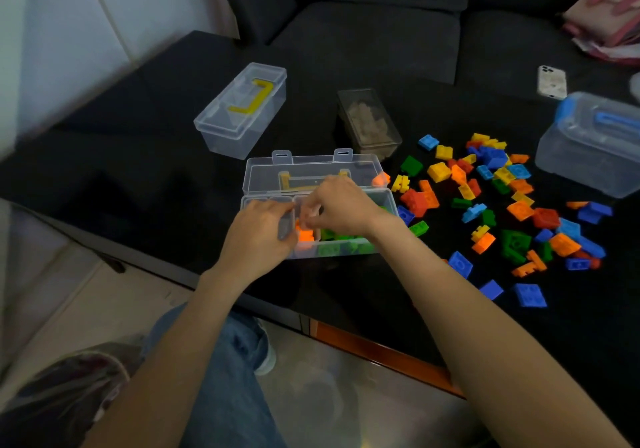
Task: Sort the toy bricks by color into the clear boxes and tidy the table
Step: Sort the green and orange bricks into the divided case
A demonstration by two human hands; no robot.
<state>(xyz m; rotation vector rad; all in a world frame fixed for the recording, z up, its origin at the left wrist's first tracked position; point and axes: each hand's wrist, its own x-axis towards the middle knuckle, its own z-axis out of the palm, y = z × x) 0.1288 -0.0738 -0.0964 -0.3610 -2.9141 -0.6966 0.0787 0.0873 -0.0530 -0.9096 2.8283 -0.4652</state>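
An open clear box (pixel 318 226), lid up, holds green bricks (pixel 341 245) and orange bricks (pixel 306 236). Right of that box, mixed loose bricks (pixel 502 205) lie scattered; two closed clear boxes (pixel 242 110) stand behind it.

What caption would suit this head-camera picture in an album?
Both hands, left and right, reach into an open clear plastic box beside scattered colourful toy bricks.

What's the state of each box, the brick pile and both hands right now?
Open clear box: lid up, green and orange bricks inside.
Yellow-handled box: lid shut.
Blue-handled box: lid on.
Dark box: lid state unclear.
Loose bricks: scattered on table, unsorted.
Phone: lying face down.
Left hand: gripping the open box's left end.
Right hand: over the box, fingers curled; blurred.
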